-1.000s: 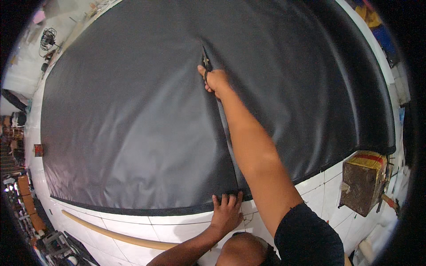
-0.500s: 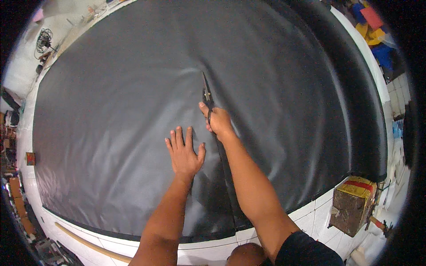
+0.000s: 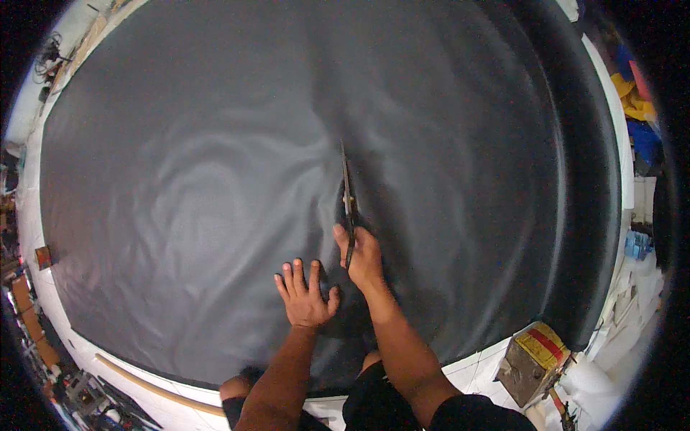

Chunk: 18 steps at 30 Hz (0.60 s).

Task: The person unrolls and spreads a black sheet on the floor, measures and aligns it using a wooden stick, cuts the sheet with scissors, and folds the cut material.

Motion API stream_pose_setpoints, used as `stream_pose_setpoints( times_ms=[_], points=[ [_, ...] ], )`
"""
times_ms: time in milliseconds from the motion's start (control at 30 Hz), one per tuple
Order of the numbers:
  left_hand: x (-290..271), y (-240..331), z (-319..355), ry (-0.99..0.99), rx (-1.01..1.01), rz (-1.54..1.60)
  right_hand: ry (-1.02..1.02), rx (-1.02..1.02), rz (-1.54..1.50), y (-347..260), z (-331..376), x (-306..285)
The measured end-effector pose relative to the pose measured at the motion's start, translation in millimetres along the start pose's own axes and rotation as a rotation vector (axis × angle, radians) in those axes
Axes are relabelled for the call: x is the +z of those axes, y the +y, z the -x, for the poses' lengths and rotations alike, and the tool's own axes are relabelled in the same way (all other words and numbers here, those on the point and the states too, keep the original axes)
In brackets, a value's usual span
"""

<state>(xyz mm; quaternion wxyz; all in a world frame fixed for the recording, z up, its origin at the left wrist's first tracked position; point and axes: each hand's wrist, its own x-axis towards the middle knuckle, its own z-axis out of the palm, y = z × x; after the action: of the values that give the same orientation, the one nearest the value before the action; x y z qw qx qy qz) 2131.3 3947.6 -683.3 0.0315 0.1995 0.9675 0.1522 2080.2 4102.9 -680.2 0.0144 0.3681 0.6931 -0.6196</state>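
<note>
A large black sheet (image 3: pixel 201 215), smooth and leather-like, spreads beneath both my hands. My left hand (image 3: pixel 307 302) lies on it with its fingers spread, holding nothing. To its right, my right hand (image 3: pixel 363 260) is closed round the handles of a pair of scissors (image 3: pixel 348 194). Their long blades point away from me and look nearly together, with the tip at the sheet's middle. Soft wrinkles run out from around the blades. My forearms and the glare on the sheet make any cut edge behind the scissors hard to see.
Along the right side the sheet goes into a thick black roll (image 3: pixel 586 179). A worn box with a yellow and red top (image 3: pixel 535 359) stands at the roll's near end. A long tan rod (image 3: pixel 158 388) lies on the white floor at near left. My knees are at the near edge.
My view has moved forward over the sheet, so both hands sit lower in the picture. My knees now show at the near edge. The right hand still grips the scissors.
</note>
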Motion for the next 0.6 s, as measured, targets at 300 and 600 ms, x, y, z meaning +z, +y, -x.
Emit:
stream_pose_setpoints(
  times_ms=[300,600],
  points=[
    [5.7,-1.0,1.8,-0.046,-0.028,-0.024,-0.046,0.019,0.047,-82.7,-103.6,11.7],
    [5.8,-5.3,6.5,-0.067,-0.021,-0.02,-0.119,-0.02,-0.074,-100.8,-155.9,19.5]
  ],
)
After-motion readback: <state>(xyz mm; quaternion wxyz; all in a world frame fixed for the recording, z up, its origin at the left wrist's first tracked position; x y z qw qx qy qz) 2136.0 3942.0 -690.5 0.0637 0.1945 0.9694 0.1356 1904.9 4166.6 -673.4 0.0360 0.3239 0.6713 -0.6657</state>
